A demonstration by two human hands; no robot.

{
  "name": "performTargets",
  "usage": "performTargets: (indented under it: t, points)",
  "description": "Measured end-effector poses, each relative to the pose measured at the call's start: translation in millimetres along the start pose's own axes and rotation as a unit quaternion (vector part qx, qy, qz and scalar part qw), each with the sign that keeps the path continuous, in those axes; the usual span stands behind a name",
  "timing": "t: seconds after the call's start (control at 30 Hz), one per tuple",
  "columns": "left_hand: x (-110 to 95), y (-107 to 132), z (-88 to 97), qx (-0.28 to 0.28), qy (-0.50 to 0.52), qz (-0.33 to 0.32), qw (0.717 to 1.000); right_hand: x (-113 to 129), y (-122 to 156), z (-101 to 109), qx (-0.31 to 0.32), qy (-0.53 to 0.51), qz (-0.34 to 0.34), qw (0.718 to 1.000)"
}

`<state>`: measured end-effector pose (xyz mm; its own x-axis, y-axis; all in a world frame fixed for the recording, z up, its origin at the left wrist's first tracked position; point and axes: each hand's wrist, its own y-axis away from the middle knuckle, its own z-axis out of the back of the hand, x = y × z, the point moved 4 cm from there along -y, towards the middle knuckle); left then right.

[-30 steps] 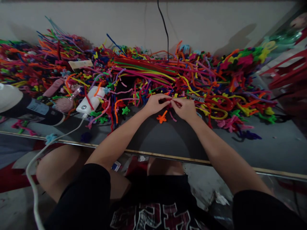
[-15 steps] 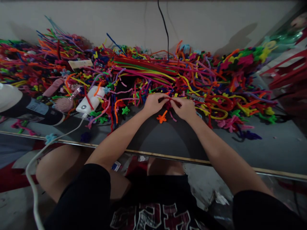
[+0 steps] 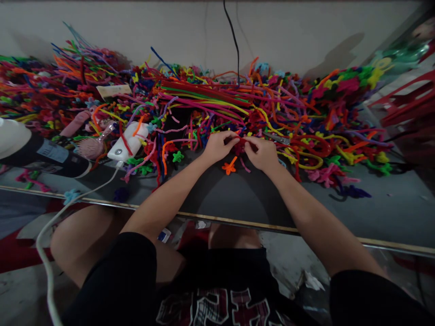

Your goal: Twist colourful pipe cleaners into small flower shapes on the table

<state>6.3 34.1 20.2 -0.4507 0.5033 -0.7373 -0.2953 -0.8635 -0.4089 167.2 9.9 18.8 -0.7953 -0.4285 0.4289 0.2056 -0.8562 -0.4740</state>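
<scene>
Close together over the table's middle, both my hands pinch a small red pipe cleaner piece [image 3: 241, 141]. My left hand [image 3: 219, 147] grips it from the left, thumb and forefinger pressed together. From the other side my right hand [image 3: 261, 151] holds it with bent fingers. The piece is partly covered by the fingertips, so its full shape is hidden. Just below the hands lies an orange pipe cleaner flower [image 3: 229, 168] with a short stem. Behind them a bundle of straight pipe cleaners [image 3: 207, 97] rests on the pile.
A heap of coloured pipe cleaners [image 3: 299, 104] lines the wall. On the left are a dark bottle [image 3: 47, 154], a pink hairbrush [image 3: 91, 147] and a white device [image 3: 127, 145] with a cable [image 3: 47, 235]. Scissors [image 3: 277, 137] lie right of my hands. A table edge [image 3: 234, 222] runs in front.
The fingers of my right hand have shifted slightly outward, and a bit more of the red piece shows between the hands. Everything else stays where it was.
</scene>
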Motion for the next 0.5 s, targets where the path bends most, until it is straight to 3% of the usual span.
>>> performTargets:
  t: [0.17, 0.5]
  points:
    - [10.2, -1.8, -1.4, -0.017, 0.051, 0.025, 0.998, 2.6, -0.8, 6.0, -0.010, 0.003, -0.016, 1.000]
    - [13.3, -5.8, -6.0, 0.036, 0.171, 0.067, 0.982, -1.5, 1.7, 12.5, -0.088, -0.041, -0.047, 0.994]
